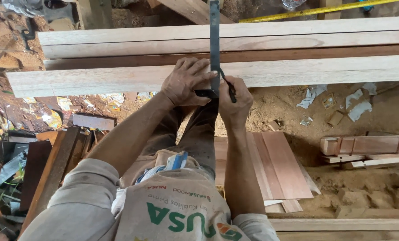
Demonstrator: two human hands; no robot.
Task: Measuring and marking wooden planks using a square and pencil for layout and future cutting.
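Several long wooden planks (119, 78) lie side by side across the top of the view. A dark metal try square (214, 40) rests across them, its blade running away from me. My left hand (186, 81) presses flat on the nearest pale plank and holds the square's stock at the plank's near edge. My right hand (235, 105) grips a dark pencil (228, 87) with its tip against the blade's right side.
A yellow tape measure (315, 10) lies beyond the planks. Sawdust ground (280, 107) below holds paper scraps (313, 96), flat reddish boards (275, 163), small offcuts (365, 145) at right and dark boards (52, 169) at left.
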